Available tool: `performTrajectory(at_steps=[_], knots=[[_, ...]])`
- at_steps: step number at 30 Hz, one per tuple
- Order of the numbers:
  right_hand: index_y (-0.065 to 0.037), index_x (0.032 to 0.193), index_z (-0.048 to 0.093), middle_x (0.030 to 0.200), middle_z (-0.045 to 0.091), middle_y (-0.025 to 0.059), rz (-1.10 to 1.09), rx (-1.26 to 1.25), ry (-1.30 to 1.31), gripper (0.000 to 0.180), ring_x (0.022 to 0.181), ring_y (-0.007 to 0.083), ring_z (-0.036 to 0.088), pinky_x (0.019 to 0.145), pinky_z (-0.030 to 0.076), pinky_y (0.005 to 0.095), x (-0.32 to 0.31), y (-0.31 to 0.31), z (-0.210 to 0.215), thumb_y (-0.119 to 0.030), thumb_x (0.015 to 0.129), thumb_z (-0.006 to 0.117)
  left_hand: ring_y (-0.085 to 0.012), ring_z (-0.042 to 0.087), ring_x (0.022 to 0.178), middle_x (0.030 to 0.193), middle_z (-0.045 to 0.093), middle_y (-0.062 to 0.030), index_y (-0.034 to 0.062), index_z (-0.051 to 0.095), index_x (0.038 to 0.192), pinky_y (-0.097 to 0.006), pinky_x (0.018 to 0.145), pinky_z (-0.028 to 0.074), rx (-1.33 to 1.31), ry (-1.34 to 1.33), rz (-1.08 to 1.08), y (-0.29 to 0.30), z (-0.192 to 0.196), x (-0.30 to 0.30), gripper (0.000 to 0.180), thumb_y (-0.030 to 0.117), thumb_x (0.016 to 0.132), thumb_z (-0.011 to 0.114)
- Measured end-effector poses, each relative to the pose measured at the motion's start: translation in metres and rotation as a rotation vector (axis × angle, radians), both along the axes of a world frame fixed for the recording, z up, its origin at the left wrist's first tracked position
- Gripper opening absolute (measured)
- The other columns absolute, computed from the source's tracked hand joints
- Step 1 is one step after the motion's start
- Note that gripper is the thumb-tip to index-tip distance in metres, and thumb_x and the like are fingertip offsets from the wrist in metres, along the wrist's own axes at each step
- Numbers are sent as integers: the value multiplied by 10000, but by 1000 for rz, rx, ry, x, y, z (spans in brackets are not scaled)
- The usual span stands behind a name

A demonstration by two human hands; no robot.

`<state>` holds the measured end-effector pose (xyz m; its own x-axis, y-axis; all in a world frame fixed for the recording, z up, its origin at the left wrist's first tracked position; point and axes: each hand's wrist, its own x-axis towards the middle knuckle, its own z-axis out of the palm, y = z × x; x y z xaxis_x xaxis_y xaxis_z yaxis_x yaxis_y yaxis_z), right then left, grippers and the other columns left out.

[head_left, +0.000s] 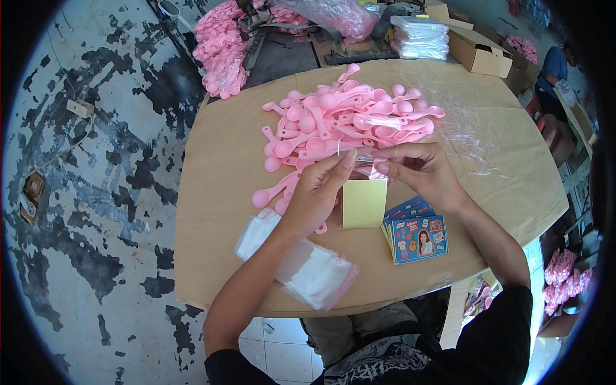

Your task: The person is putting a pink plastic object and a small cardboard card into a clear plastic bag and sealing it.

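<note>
Between my two hands, over the middle of the table, is a small clear plastic bag. My left hand pinches its left edge, and my right hand grips it from the right. A pale yellow card hangs below the fingers; it seems to be in the bag, with something pink showing above it. Just beyond my hands lies a big heap of pink plastic scoops. A stack of clear bags lies by my left forearm. Blue printed cards are stacked near my right wrist.
Thin clear plastic strips litter the right side of the brown paper-covered table. Behind it are more wrapped pink scoops, a pile of clear packs and a cardboard box. Another person is at the far right.
</note>
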<state>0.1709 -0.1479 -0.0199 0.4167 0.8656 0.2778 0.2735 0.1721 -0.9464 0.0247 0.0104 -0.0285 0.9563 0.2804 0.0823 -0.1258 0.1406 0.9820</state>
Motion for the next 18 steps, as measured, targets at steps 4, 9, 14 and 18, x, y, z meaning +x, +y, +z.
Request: performTrajectory(at_steps=[4, 9, 14, 18], knots=[[-42, 1165, 679, 951, 703, 25, -14, 19, -60, 257, 830, 56, 611, 752, 530, 249, 6, -1, -4, -31, 917, 611, -132, 621, 1037, 1163, 645, -89, -10, 594, 1217, -271, 872, 514, 194, -82, 7, 11, 0, 1, 281, 149, 999, 514], [-49, 1148, 693, 947, 693, 27, 30, 58, -123, 331, 816, 66, 583, 730, 499, 255, 24, -3, -16, 55, 870, 546, -141, 620, 1029, 1119, 653, -82, -28, 608, 1156, -283, 895, 494, 317, -63, 32, 14, 6, -3, 223, 83, 978, 533], [-76, 1001, 753, 819, 686, 66, 53, 210, -579, 337, 799, 178, 587, 748, 484, 317, 28, -5, -7, 71, 760, 569, -138, 602, 1034, 1079, 641, -73, -23, 600, 1087, -282, 910, 468, 478, -104, -23, 22, 2, -4, 184, -8, 950, 480], [-81, 969, 762, 810, 694, 52, 84, 239, -659, 348, 850, 219, 587, 781, 486, 341, 26, -7, 0, 74, 718, 578, -140, 596, 1038, 1113, 629, -76, -20, 594, 1095, -286, 913, 462, 434, -40, -44, 22, 3, -5, 232, -52, 926, 438]])
